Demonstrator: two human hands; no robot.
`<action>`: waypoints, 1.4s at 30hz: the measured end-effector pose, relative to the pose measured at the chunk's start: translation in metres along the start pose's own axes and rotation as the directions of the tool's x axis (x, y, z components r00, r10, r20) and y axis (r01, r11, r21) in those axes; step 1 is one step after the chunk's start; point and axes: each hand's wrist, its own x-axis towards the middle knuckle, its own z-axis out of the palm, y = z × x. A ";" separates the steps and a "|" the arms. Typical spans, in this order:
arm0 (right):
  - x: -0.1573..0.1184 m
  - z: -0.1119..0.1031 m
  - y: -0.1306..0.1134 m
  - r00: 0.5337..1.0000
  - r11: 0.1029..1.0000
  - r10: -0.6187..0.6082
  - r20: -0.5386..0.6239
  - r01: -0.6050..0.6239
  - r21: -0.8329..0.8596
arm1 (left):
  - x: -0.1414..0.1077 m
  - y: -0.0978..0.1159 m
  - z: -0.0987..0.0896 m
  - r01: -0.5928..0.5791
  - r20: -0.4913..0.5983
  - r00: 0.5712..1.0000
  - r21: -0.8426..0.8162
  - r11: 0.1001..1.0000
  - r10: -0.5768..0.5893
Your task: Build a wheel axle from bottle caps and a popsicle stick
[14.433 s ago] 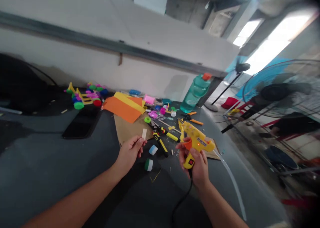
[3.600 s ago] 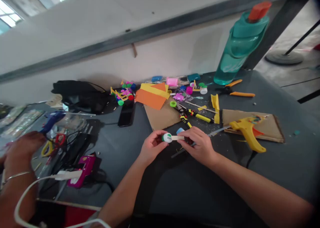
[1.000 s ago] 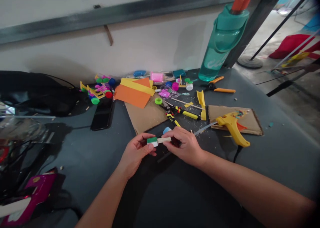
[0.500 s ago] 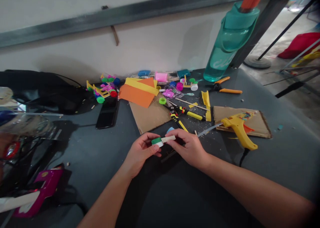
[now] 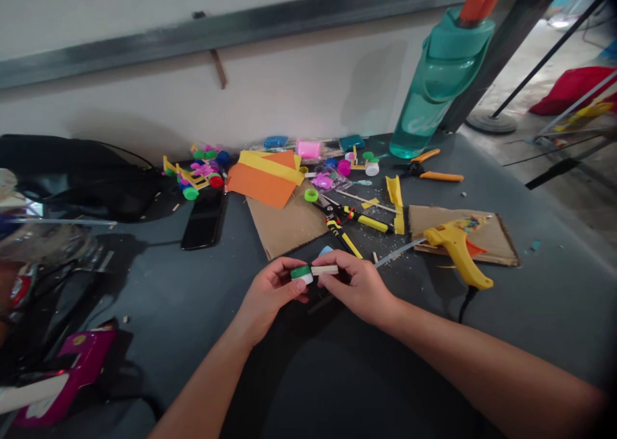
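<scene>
My left hand (image 5: 272, 291) pinches a green-and-white plastic cap (image 5: 301, 273) between thumb and fingers. My right hand (image 5: 355, 286) pinches the end of a short pale wooden stick (image 5: 324, 270), which meets the cap's side. Just behind the hands, a light blue cap (image 5: 326, 250) is partly hidden. Beyond my right hand lies a translucent glue stick (image 5: 399, 252), leading toward a yellow hot glue gun (image 5: 457, 252) resting on a cardboard piece (image 5: 463, 227).
Scattered across the dark grey table are yellow-handled cutters (image 5: 347, 223), orange-handled pliers (image 5: 429, 168), orange paper on cardboard (image 5: 265, 179), and several colourful caps. A teal bottle (image 5: 434, 85) stands at the back, with a phone (image 5: 205, 217) and black bag (image 5: 62, 179) to the left.
The wooden stick has levelled out from its upward tilt and now sits in line with the cap. My hands stay close together, and the view has shifted only slightly.
</scene>
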 end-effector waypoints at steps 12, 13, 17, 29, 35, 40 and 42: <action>0.000 -0.004 -0.002 0.999 0.992 -0.036 0.029 0.033 0.120 | -0.002 0.005 0.001 0.021 -0.060 0.998 -0.003 1.000 -0.021; 0.000 -0.004 -0.002 0.999 0.992 -0.048 0.026 0.044 0.122 | -0.002 0.005 0.000 0.019 -0.059 0.998 0.000 1.000 -0.019; 0.000 -0.004 -0.002 0.998 0.987 -0.054 0.010 0.052 0.154 | -0.002 0.004 0.000 0.015 -0.044 0.999 0.009 1.000 -0.015; 0.002 -0.004 -0.004 0.998 0.989 -0.049 0.035 0.044 0.143 | -0.003 0.005 0.004 -0.008 -0.031 0.999 0.050 0.999 0.009; 0.001 -0.003 -0.001 0.999 0.988 0.017 0.034 -0.022 0.155 | -0.002 0.005 0.004 -0.001 -0.046 0.999 0.047 0.999 0.003; 0.001 -0.001 0.001 0.999 0.989 0.040 0.027 -0.044 0.143 | -0.003 0.005 0.004 0.004 -0.060 0.998 0.046 0.999 -0.001; 0.001 -0.001 0.002 0.999 0.987 0.046 0.025 -0.049 0.151 | -0.003 0.005 0.004 0.005 -0.060 0.998 0.048 0.999 -0.002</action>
